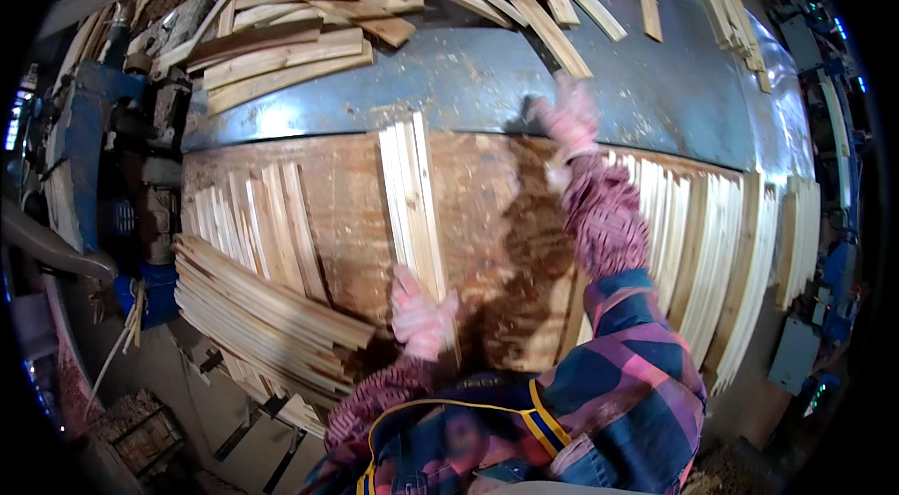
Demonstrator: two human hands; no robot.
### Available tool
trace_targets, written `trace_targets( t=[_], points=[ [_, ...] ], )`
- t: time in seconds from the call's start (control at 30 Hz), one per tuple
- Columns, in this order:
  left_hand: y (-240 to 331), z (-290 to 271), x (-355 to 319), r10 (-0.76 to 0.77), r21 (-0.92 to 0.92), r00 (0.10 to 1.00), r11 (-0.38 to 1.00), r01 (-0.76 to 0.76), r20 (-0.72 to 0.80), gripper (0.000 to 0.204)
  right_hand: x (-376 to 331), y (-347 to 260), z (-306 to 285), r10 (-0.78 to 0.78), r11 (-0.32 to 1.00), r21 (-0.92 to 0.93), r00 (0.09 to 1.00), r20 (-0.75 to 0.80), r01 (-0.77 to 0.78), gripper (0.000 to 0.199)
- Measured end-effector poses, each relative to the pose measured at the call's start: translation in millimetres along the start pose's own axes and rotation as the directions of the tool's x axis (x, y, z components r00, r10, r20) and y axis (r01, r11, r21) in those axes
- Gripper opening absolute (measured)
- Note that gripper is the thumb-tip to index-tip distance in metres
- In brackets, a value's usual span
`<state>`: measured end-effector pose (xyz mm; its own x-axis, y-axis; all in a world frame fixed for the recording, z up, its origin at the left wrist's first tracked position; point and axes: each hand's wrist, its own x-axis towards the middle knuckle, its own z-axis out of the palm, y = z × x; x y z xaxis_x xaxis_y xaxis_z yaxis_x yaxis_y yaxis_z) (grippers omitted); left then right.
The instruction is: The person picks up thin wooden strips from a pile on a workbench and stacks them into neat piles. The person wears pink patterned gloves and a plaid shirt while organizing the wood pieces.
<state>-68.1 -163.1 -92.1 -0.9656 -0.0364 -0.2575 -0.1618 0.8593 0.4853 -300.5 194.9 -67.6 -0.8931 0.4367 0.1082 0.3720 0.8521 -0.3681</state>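
Note:
My left hand (421, 319), in a pinkish-white work glove, is closed around the near end of a small bundle of pale wooden strips (409, 200). The strips stand lengthwise on the brown plywood board (351, 205), their far ends at the edge of the grey metal table. My right hand (569, 118), gloved alike and blurred by motion, reaches out over the metal with its fingers apart. Its fingertips are by the near end of a single wooden strip (552, 36); whether they touch it I cannot tell.
A loose pile of wooden strips (309, 36) lies on the metal table (449, 73) at the far left. Rows of strips line the board's right (702, 251) and left (253, 223) sides. A stack (262, 298) lies slanted at near left. Blue machinery (89, 148) stands left.

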Motion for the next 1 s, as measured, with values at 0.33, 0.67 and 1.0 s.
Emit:
trace_targets(
  t=[0.33, 0.67, 1.0],
  points=[
    [7.5, -11.9, 3.1, -0.059, 0.084, 0.997, 0.995, 0.056, 0.042, 0.120, 107.5, 2.9, 20.2, 0.350, 0.922, -0.301, 0.856, 0.382, -0.243, 0.072],
    [5.6, -5.4, 3.3, -0.012, 0.057, 0.999, 0.998, 0.009, 0.052, 0.126, -261.3, 44.4, -60.1, -0.226, 0.338, 0.379, 0.316, 0.921, -0.862, 0.045],
    [11.2, -51.2, 11.6, -0.141, 0.128, 0.868, 0.988, 0.090, 0.476, 0.128, -259.3, -106.9, -48.9, -0.298, 0.930, 0.300, -0.040, 0.954, 0.213, 0.059]
  ],
)
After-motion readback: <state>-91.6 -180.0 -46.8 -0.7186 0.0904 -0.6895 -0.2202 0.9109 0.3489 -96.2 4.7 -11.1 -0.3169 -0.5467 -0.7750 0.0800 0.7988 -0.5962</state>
